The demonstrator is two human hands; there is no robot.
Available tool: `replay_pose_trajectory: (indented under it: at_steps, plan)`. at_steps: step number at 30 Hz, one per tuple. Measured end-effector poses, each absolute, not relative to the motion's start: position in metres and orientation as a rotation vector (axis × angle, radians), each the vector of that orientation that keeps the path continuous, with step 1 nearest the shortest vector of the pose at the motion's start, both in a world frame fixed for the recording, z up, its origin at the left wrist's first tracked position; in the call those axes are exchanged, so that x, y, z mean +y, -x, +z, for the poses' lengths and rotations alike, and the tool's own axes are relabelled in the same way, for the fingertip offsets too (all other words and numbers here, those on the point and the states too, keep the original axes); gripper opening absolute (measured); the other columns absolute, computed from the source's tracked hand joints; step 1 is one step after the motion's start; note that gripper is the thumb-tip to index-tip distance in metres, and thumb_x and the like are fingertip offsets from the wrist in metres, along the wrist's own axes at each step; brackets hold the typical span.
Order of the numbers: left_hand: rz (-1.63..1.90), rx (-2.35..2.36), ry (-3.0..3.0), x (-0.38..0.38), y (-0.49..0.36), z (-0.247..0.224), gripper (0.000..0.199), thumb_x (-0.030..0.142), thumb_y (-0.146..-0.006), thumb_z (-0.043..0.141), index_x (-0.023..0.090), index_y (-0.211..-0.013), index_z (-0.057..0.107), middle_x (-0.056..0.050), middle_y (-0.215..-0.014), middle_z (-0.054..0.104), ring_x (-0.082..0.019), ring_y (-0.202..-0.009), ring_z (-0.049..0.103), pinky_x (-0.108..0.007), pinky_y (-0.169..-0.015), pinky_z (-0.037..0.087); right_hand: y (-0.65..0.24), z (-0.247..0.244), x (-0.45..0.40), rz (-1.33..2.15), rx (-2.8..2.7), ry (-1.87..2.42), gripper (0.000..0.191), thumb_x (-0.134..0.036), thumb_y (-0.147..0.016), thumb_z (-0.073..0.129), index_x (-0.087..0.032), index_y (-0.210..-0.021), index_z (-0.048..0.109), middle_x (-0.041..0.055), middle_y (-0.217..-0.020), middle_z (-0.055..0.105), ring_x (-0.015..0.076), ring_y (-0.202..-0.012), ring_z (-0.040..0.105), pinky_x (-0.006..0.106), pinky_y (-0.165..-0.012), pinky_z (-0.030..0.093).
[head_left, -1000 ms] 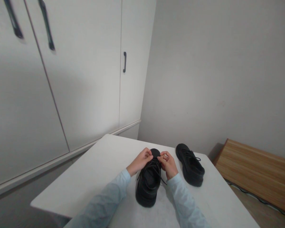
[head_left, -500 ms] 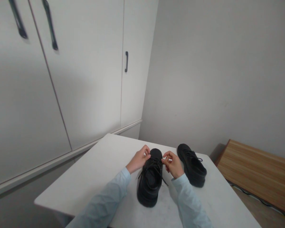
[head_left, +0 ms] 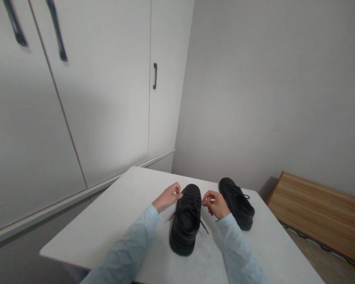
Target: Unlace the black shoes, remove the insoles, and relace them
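A black lace-up shoe (head_left: 182, 236) stands on the white table, toe pointing away from me, its loose lace ends hanging to both sides. My left hand (head_left: 168, 198) is at the left of the shoe's front, thumb and forefinger pinched on the shoelace; the lace between these fingertips is hard to make out. On the other side, my right hand (head_left: 215, 204) pinches a piece of the black shoelace (head_left: 192, 202) just off the shoe's right edge. A second black shoe (head_left: 238, 205) sits further right, its lace tied across the top.
The white table (head_left: 112, 225) reaches close to the wall (head_left: 254, 98). White cabinets (head_left: 106, 98) with dark handles line the left. A wooden surface (head_left: 322, 213) lies lower at the right, with a cable (head_left: 313, 241) along its edge.
My hands have moved slightly apart, the left one leftward away from the shoe's front, drawing the lace outward. The whole view has shifted a little.
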State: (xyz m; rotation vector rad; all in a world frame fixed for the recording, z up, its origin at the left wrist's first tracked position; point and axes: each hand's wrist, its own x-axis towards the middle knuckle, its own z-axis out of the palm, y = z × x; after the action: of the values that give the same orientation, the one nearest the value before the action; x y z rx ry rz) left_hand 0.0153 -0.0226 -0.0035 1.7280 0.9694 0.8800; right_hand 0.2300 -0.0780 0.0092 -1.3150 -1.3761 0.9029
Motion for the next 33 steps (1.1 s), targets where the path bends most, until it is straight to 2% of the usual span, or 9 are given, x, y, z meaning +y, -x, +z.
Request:
replay_pose_trajectory:
  at_steps: [9,15,23,28,33]
  plan:
    - [0.826,0.994,-1.659,-0.021,-0.014,-0.004,0.015,0.022,-0.07,0.054,0.019,-0.073,0.039,0.005,-0.071,0.046,-0.006,-0.052,0.035,-0.017,-0.049,0.027,-0.234,0.003,-0.074,0.941,-1.368,1.351,0.013,-0.024,-0.053,0.064,-0.018,-0.055,0.052,-0.0109,-0.037,0.042,0.0067,-0.024,0.039,0.016,-0.023,0.025]
    - [0.973,1.012,-1.819,-0.018,-0.015,-0.01,0.013,0.02,-0.07,0.056,0.018,-0.074,0.045,0.004,-0.073,0.051,-0.011,-0.068,0.046,-0.021,-0.064,0.035,-0.23,0.005,-0.075,0.89,-1.402,1.314,0.014,-0.025,-0.057,0.062,-0.019,-0.065,0.052,-0.0127,-0.04,0.041,0.0072,-0.025,0.042,0.016,-0.025,0.03]
    - [0.941,1.002,-1.997,-0.024,-0.021,-0.003,0.019,0.026,-0.079,0.053,0.019,-0.096,0.054,0.005,-0.069,0.052,-0.01,-0.057,0.045,-0.022,-0.061,0.035,-0.226,0.007,-0.074,0.887,-1.494,1.296,0.014,-0.027,-0.063,0.059,-0.018,-0.072,0.055,-0.0106,-0.047,0.043,0.0072,-0.031,0.045,0.017,-0.028,0.036]
    - [0.979,0.982,-2.071,-0.029,-0.024,0.004,0.022,0.024,-0.08,0.051,0.02,-0.101,0.059,0.004,-0.071,0.052,-0.009,-0.056,0.044,-0.021,-0.062,0.036,-0.229,0.0,-0.069,0.815,-1.519,1.366,0.024,-0.04,-0.074,0.053,-0.017,-0.077,0.058,-0.0056,-0.056,0.048,0.0069,-0.034,0.045,0.017,-0.028,0.035]
    - [1.027,0.958,-2.075,-0.03,-0.023,0.008,0.019,0.024,-0.08,0.053,0.019,-0.097,0.06,0.003,-0.074,0.053,-0.01,-0.061,0.047,-0.021,-0.063,0.038,-0.23,0.001,-0.069,0.678,-1.542,1.445,0.026,-0.041,-0.076,0.053,-0.017,-0.08,0.06,-0.0006,-0.066,0.054,0.009,-0.04,0.047,0.019,-0.03,0.035]
